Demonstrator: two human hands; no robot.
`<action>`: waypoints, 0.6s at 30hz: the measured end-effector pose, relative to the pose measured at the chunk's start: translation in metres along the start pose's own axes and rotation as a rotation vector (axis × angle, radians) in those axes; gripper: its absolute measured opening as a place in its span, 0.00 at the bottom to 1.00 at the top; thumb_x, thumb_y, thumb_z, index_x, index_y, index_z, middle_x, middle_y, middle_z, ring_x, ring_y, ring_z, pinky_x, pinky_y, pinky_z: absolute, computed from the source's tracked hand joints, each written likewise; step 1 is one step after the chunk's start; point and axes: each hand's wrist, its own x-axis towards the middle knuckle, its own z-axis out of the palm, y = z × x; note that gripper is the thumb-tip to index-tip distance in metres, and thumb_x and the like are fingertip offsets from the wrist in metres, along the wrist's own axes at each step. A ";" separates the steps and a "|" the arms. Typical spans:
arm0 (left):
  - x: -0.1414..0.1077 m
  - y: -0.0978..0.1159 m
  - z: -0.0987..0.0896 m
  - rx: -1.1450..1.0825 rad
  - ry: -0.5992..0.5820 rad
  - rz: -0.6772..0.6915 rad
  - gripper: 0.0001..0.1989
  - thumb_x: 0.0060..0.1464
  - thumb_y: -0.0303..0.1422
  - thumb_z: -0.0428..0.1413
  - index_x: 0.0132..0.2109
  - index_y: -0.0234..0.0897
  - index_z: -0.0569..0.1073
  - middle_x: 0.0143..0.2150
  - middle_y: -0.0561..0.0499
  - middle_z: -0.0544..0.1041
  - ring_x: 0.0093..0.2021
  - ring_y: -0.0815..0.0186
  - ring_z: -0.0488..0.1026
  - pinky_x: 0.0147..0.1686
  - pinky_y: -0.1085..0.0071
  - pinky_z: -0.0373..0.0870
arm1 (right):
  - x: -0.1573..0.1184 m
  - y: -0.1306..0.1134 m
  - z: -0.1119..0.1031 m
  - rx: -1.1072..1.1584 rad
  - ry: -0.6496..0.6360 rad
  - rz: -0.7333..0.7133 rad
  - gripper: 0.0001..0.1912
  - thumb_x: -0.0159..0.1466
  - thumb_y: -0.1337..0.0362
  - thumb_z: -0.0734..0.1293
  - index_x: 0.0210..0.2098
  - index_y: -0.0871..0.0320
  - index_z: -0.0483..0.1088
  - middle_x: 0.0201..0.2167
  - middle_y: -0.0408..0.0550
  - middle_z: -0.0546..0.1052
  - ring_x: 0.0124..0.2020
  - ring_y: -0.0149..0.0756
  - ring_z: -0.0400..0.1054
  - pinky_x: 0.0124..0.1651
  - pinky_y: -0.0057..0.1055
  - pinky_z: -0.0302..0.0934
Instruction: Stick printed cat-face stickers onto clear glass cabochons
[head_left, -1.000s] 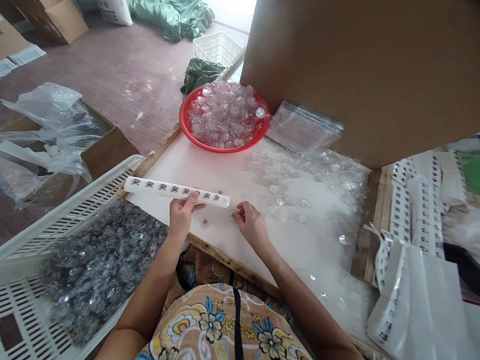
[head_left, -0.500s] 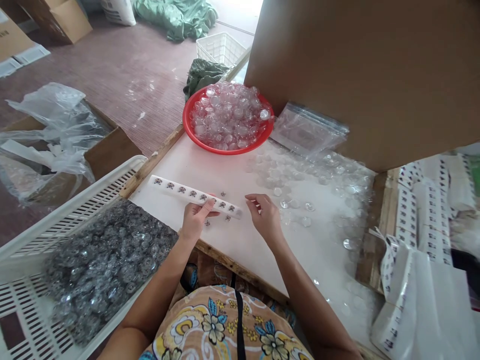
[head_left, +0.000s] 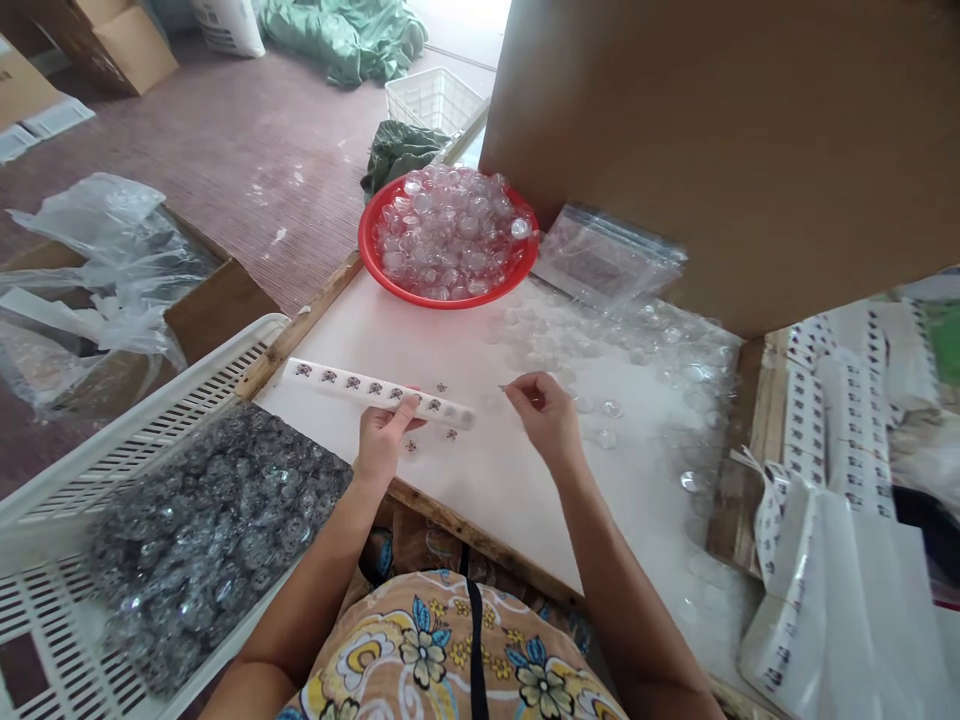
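A white strip (head_left: 341,392) printed with a row of small dark skull-like stickers is gripped near its right end by my left hand (head_left: 384,437). My right hand (head_left: 546,412), to the right of the strip, pinches a small dark sticker (head_left: 505,388) at its fingertips. Three loose stickers lie on the white tabletop (head_left: 360,332) around the strip's right end, one of them (head_left: 451,435) just below it. Clear round discs (head_left: 613,408) are scattered beyond my right hand. Behind, a red bowl (head_left: 450,302) holds a heap of clear discs.
On the left, a white basket (head_left: 52,500) holds many dark, shiny discs (head_left: 217,530). Clear bags (head_left: 604,262) lie by the bowl, below a large cardboard panel (head_left: 712,150). More printed strips (head_left: 855,430) are at the right. A wooden edge (head_left: 480,530) borders the table.
My right hand has drawn slightly away from the strip, and a sticker now shows in its pinch. One fewer sticker is on the strip's right end. The whole view has shifted slightly.
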 end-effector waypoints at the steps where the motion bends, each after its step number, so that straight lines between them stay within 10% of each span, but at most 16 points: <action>1: 0.002 0.001 -0.002 0.000 0.011 0.008 0.21 0.46 0.44 0.65 0.41 0.32 0.79 0.35 0.44 0.81 0.40 0.56 0.79 0.34 0.67 0.78 | 0.004 0.005 -0.005 -0.024 -0.018 0.053 0.09 0.59 0.57 0.66 0.30 0.56 0.70 0.26 0.45 0.74 0.26 0.34 0.66 0.30 0.30 0.61; 18: 0.003 0.003 -0.007 -0.009 0.014 0.026 0.19 0.46 0.43 0.65 0.40 0.32 0.79 0.34 0.45 0.80 0.38 0.58 0.79 0.32 0.69 0.77 | 0.006 0.024 0.032 -0.423 -0.135 -0.056 0.05 0.59 0.68 0.63 0.29 0.56 0.71 0.35 0.48 0.72 0.29 0.33 0.66 0.33 0.30 0.57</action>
